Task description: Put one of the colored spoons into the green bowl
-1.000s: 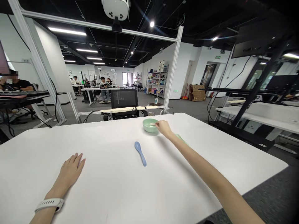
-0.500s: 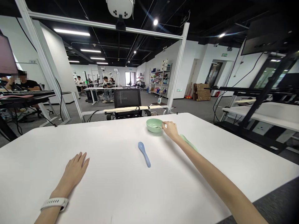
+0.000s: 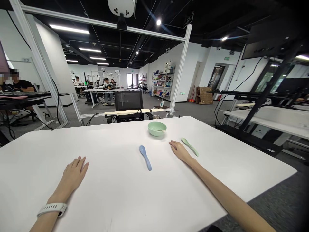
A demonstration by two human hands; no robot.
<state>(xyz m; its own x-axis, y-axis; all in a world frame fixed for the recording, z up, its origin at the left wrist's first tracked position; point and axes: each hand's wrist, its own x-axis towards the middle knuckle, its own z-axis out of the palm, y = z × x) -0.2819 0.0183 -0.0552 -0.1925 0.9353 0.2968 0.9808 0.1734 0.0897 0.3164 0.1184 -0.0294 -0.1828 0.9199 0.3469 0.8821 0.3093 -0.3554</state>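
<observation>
A green bowl stands toward the far edge of the white table. Inside it lies a pale spoon, its handle on the right rim. My right hand rests empty in front of and to the right of the bowl, fingers stretched out. Just beyond that hand lies a light green spoon. A blue spoon lies between my two hands, touched by neither. My left hand is flat on the tabletop at the left, fingers slightly spread, holding nothing.
A metal frame rises behind the far table edge. Past it stands a black mesh chair. A side desk is at the right. Several people sit at desks in the background, one of them at the left.
My right hand has let go of the pale spoon at the bowl's right rim. It has come back toward me and down onto the tabletop. My left hand stays put.
</observation>
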